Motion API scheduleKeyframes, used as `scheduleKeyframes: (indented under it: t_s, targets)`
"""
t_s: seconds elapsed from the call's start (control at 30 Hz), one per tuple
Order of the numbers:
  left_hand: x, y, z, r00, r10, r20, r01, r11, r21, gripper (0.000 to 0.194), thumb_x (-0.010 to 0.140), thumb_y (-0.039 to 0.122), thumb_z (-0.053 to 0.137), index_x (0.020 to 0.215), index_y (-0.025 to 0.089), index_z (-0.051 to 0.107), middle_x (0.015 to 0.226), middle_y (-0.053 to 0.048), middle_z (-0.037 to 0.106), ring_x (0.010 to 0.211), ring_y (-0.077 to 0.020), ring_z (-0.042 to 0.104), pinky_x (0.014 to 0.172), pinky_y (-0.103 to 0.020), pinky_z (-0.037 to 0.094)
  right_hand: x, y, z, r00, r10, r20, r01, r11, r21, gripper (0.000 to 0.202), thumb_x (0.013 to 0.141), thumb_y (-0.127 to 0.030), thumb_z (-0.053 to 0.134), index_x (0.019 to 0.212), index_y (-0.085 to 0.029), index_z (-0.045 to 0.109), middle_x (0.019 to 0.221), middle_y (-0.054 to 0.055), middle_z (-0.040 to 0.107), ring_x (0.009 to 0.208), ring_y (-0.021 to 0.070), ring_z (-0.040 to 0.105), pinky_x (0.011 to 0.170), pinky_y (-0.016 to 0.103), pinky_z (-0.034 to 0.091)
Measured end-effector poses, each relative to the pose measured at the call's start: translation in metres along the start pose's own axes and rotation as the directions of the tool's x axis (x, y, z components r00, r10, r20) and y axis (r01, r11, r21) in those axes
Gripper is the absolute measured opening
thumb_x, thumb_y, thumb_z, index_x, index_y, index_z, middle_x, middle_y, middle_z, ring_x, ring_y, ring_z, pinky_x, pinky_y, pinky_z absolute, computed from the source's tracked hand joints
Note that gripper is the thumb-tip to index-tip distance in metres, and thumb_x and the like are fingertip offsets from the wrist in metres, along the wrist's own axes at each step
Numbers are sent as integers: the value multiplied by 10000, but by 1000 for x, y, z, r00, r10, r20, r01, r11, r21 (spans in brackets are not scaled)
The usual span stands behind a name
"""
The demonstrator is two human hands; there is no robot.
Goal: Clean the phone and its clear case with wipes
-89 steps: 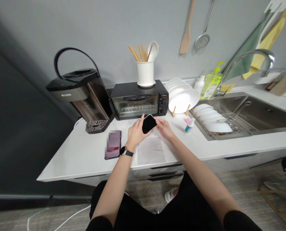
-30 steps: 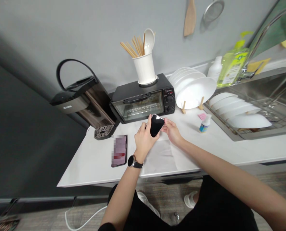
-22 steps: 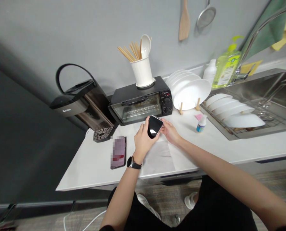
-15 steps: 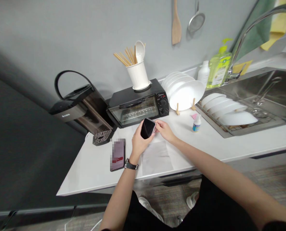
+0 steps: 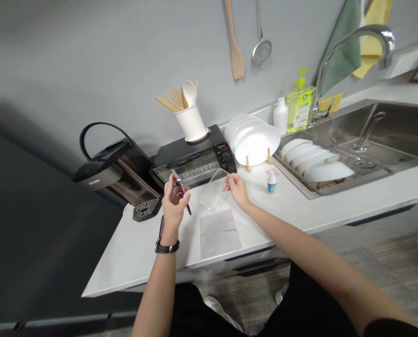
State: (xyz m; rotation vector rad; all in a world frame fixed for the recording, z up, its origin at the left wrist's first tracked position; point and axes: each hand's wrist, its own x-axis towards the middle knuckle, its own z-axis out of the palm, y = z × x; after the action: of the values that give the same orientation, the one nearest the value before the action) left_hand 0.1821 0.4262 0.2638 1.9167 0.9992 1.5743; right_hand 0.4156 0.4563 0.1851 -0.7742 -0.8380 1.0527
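My left hand (image 5: 173, 203) is closed around a smartphone (image 5: 181, 187), which is turned edge-on above the counter. A clear phone case (image 5: 213, 191) hangs from the fingers of my right hand (image 5: 237, 189), pinched at its right edge. The case and the phone are apart. Below them a pale, thin cloth or sheet (image 5: 219, 234) lies flat on the white counter. A second phone (image 5: 161, 225) rests on the counter, mostly hidden behind my left hand and wrist. To the right of my right hand stands a small white bottle (image 5: 272, 182) with a blue label.
A toaster oven (image 5: 195, 161) at the back carries a white utensil holder (image 5: 191, 122). Left of it stands a black water dispenser (image 5: 119, 173). White plates (image 5: 256, 142) stand in a rack beside the sink (image 5: 399, 154), near a green soap bottle (image 5: 299, 105).
My hands have moved apart. The phone has come out of its clear case and gone left with my left hand, while the case stays in my right. The view has shifted.
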Motion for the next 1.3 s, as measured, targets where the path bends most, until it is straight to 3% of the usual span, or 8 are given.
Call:
scheduleKeyframes:
  t_s: [0.17, 0.37, 0.47, 0.7, 1.1, 1.2, 1.27, 1.3]
  targets:
    - [7, 3, -20, 956, -111, 272, -3, 923, 386, 868, 841, 436, 811, 1621, 295, 457, 1321, -62, 577, 1225, -226, 636, 1048, -357, 553, 1, -16, -6, 1000, -27, 1, 27, 992, 121, 487, 825, -707, 713, 744, -256, 546, 587, -53, 536, 500, 111, 497, 483, 248, 429]
    - [8, -25, 15, 727, -194, 658, -222, 841, 494, 777, 830, 393, 820, 1547, 252, 556, 1329, -84, 651, 1243, -260, 645, 1143, -416, 499, 2, -22, -6, 992, 13, 123, -37, 980, 194, 482, 779, -695, 749, 752, -247, 574, 550, -63, 518, 433, 96, 426, 456, 255, 384]
    - [12, -41, 38, 637, -212, 741, -244, 857, 455, 781, 823, 389, 826, 1536, 211, 563, 1313, -114, 654, 1209, -267, 649, 1129, -429, 505, 3, -20, -6, 987, 23, 157, -55, 979, 197, 466, 767, -669, 777, 747, -240, 595, 558, -54, 539, 434, 98, 444, 444, 250, 374]
    - [21, -64, 58, 597, -209, 775, -272, 856, 440, 716, 875, 474, 784, 1495, 168, 597, 1379, -156, 648, 1293, -316, 581, 1180, -498, 431, 8, -15, -8, 984, 45, 174, -79, 978, 192, 467, 747, -671, 781, 720, -239, 606, 560, -48, 573, 441, 97, 470, 429, 232, 392]
    - [3, -74, 50, 631, -189, 752, -160, 917, 365, 908, 907, 708, 650, 1614, 166, 469, 1620, -216, 513, 1551, -399, 406, 1307, -576, 219, 5, -14, -12, 975, 37, 220, -59, 994, 96, 529, 750, -729, 755, 733, -224, 595, 590, -48, 580, 463, 96, 502, 450, 227, 437]
    - [-3, -58, 47, 763, -200, 615, -7, 948, 318, 828, 936, 731, 590, 1589, 226, 518, 1700, -152, 425, 1642, -390, 228, 1336, -590, 81, -2, -20, -16, 969, 19, 248, -21, 1000, 7, 559, 741, -757, 754, 725, -225, 585, 600, -48, 569, 493, 101, 501, 463, 226, 430]
    - [-12, -40, 47, 853, -245, 460, 213, 969, 121, 774, 991, 740, 475, 1609, 274, 486, 1753, -105, 336, 1628, -358, 283, 1332, -571, 159, -9, -24, -14, 964, 3, 266, 15, 998, -66, 570, 749, -771, 744, 721, -225, 582, 619, -47, 566, 516, 102, 505, 473, 221, 414]
    - [-19, -29, 47, 859, -300, 415, 348, 937, -43, 767, 1008, 746, 419, 1634, 302, 441, 1768, -97, 303, 1588, -351, 370, 1307, -566, 252, -13, -25, -11, 962, -4, 274, 33, 994, -103, 570, 767, -776, 727, 728, -227, 580, 628, -48, 564, 525, 105, 512, 482, 223, 414]
